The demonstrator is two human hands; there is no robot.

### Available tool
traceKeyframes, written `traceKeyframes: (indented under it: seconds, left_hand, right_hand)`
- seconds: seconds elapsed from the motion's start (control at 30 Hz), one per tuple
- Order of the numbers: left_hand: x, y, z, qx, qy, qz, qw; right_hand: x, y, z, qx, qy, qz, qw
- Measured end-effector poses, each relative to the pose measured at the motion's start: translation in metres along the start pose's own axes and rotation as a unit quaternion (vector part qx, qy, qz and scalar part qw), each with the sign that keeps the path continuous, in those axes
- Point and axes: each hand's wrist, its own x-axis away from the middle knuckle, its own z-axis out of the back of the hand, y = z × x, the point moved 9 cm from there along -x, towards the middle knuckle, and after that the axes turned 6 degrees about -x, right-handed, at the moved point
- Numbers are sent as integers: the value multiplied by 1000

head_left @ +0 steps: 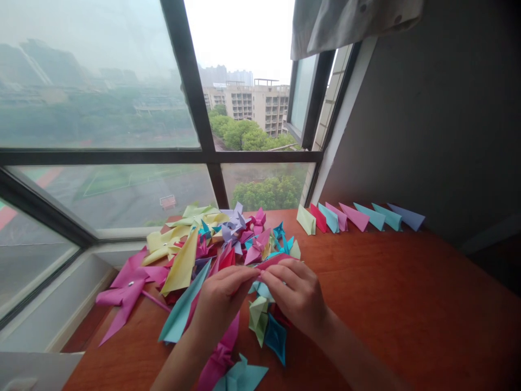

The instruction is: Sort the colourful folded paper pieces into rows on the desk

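A pink folded paper is pinched between both my hands above the pile, most of it hidden behind my fingers. My left hand grips its left end with thumb and fingertips. From the right, my right hand closes on it, fingers curled. Just left of my left hand lie a light-blue paper plane and a yellow paper plane. Below my hands are a green folded paper piece, a dark-blue one and a light-blue one.
Several paper planes stand in a row along the back of the brown table. A pink pinwheel sits at the left edge. Beyond the pile of folded paper is a window frame, with one pane swung outward.
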Motion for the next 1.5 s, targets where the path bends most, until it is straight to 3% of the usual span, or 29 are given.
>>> traceKeyframes:
  seconds: [0.13,0.4,0.63,0.87,1.07,1.3,1.5]
  left_hand:
    - [-2,-9,9,-11,1,8,1000]
    - [-5,-37,35,-4,72,63,995]
    - [-4,-44,38,31,82,100,991]
    - [-5,-43,36,52,74,94,991]
    - [-4,-50,41,116,104,139,978]
    - [-4,-46,35,93,80,125,984]
    - [-5,-35,26,72,49,83,993]
  right_hand:
    - [0,18,4,-8,-4,-24,1000]
    - [4,64,14,-34,31,-87,995]
    - [5,71,17,-57,52,-110,991]
    - [8,72,5,-92,3,-105,990]
    - [11,81,4,-66,-11,-138,988]
    - [37,140,32,48,70,-305,948]
    - [64,195,63,145,103,-395,901]
